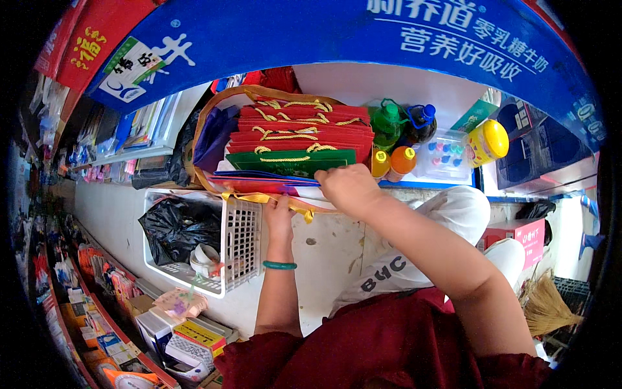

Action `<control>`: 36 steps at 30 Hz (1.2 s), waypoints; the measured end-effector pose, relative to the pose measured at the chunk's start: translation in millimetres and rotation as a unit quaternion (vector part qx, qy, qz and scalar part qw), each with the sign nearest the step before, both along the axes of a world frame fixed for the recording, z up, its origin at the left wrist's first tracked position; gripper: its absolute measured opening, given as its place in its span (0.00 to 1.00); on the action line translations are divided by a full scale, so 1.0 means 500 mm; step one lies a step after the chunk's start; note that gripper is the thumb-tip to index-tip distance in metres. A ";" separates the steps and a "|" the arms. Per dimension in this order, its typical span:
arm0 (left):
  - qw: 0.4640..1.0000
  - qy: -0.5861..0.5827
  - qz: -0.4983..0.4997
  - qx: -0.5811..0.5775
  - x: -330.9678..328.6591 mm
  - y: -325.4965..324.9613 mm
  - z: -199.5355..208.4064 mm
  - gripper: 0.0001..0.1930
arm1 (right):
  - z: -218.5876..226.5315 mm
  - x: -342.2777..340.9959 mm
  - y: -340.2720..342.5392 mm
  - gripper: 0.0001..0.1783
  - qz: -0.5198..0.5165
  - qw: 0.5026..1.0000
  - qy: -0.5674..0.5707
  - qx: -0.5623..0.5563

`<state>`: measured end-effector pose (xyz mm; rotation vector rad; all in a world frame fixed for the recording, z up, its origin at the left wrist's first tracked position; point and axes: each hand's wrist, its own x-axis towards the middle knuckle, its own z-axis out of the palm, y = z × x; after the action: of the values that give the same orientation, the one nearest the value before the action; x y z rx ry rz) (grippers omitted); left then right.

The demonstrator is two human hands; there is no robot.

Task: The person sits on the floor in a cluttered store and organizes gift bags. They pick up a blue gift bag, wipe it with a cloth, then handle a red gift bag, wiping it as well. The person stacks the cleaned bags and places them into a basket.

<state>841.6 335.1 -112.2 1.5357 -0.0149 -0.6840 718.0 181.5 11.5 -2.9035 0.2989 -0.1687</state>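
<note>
Left hand (278,211) pinches bag rim (251,197); curled right hand (343,187) grips blue stack (272,176).

Your red bags (304,137) and green bag (291,167) look like smooth, stiff paper with twisted cord handles (315,104) — the large bag (200,129) around them carries a flat, cloth-like strap (301,211). On the left, the basket (224,249) is hard, smooth plastic, its liner (178,223) crinkled, glossy film. Far right, plastic bottles (387,126) shine — near right, the broom (547,308) is rough, matt straw.
</note>
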 end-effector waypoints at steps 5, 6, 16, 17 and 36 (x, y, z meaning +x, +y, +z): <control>0.998 0.027 0.047 -0.039 -0.014 0.012 -0.011 0.07 | 0.026 -0.034 0.003 0.07 0.003 0.999 -0.030 0.043; 0.998 0.028 0.051 -0.039 -0.020 0.013 -0.005 0.07 | 0.041 -0.045 0.003 0.07 0.002 0.999 -0.033 0.043; 0.965 0.042 0.219 -0.140 -0.020 0.025 -0.026 0.28 | 0.246 -0.197 -0.022 0.12 -0.102 0.981 -0.133 0.096; 0.960 0.034 0.214 -0.178 -0.023 0.016 -0.024 0.32 | 0.257 -0.217 -0.022 0.14 -0.119 0.979 -0.140 0.086; 0.992 -0.085 0.088 0.037 0.126 -0.199 -0.044 0.40 | 0.229 -0.468 -0.010 0.16 -0.295 0.947 -0.125 -0.011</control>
<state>904.4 235.5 -134.2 1.6416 0.0178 -0.4154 484.2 176.7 125.8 -2.6768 1.1116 -0.6274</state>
